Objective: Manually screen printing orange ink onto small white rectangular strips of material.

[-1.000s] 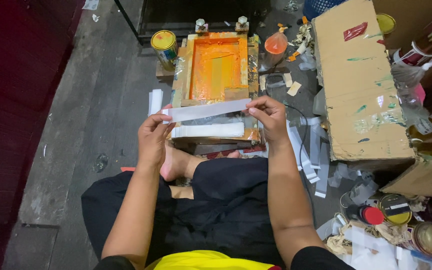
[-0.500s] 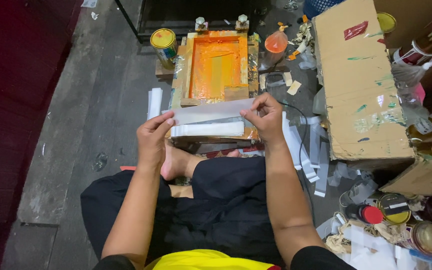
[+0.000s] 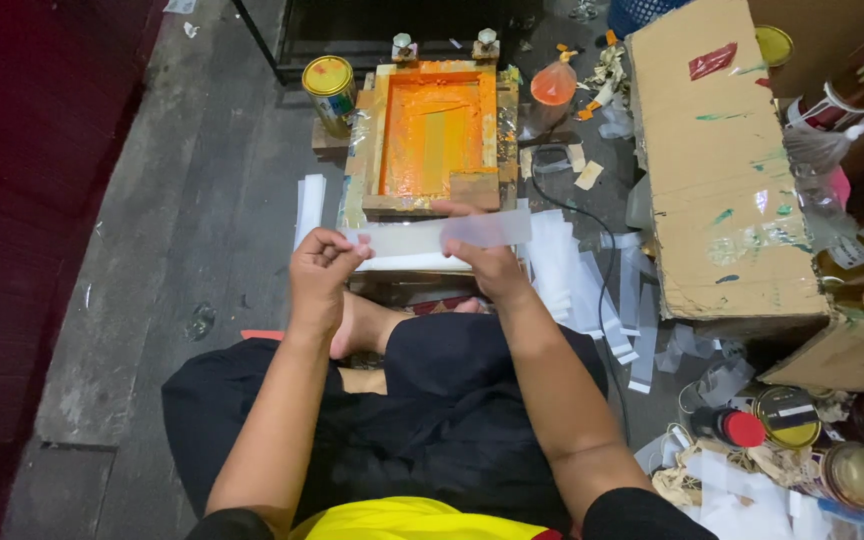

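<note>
Person sits cross-legged on the floor, seen from above, w/ both hands at frame centre holding one pale see-through strip (image 3: 442, 235). Left hand (image 3: 320, 268) pinches the strip's left end, fingers curled tight round it. Right hand (image 3: 487, 262) grips nearer the middle, thumb on top, fingers closed under; the strip's right end sticks out past it toward the right. Strip lies roughly level, just below the wooden printing frame (image 3: 434, 135) w/ orange ink, which sits upper centre.

Vs. half a sec ago: the right hand has slid inward, from the strip's far right end to about mid-strip, so the hands are closer together now. Strip looks flatter, less bowed. Left hand about the same spot.

Under the hands: a stack of white strips (image 3: 407, 262), partly hidden. More strips scattered right of centre on the floor. Yellow-lidded can (image 3: 330, 88) upper left of the frame, just beside it. Big cardboard box (image 3: 722, 160) upper right; cans and a red cap lower right.
</note>
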